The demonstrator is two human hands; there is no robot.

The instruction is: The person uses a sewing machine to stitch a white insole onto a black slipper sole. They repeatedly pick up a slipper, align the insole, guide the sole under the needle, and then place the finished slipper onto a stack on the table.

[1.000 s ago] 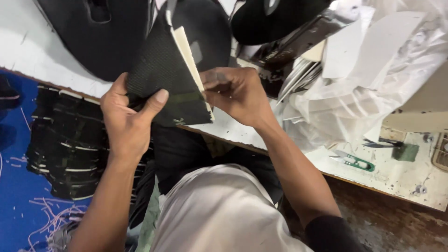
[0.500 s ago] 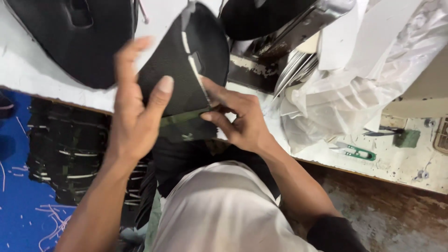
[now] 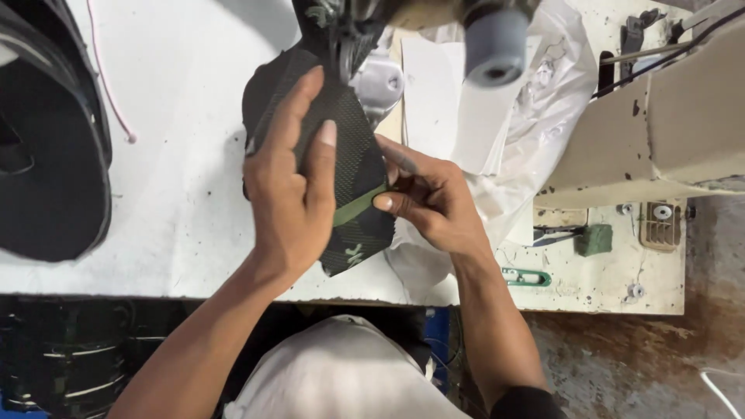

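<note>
Lowered onto white table point(image 3: 178, 194), black mesh piece point(image 3: 349, 147), green strip, both hands' point(image 3: 291, 202) point(image 3: 434, 202) grip closed on it.

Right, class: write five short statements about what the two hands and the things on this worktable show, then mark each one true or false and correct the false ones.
1. The left hand lies spread over a black mesh fabric piece. True.
2. The right hand holds scissors. False: its fingertips pinch the fabric piece at an olive-green strip.
3. The fabric piece is held over a white table. True.
4. A stack of black pieces lies at the table's right end. False: it lies at the left end.
5. A small green-handled tool lies on the table, right of the right hand's wrist. True.
</note>
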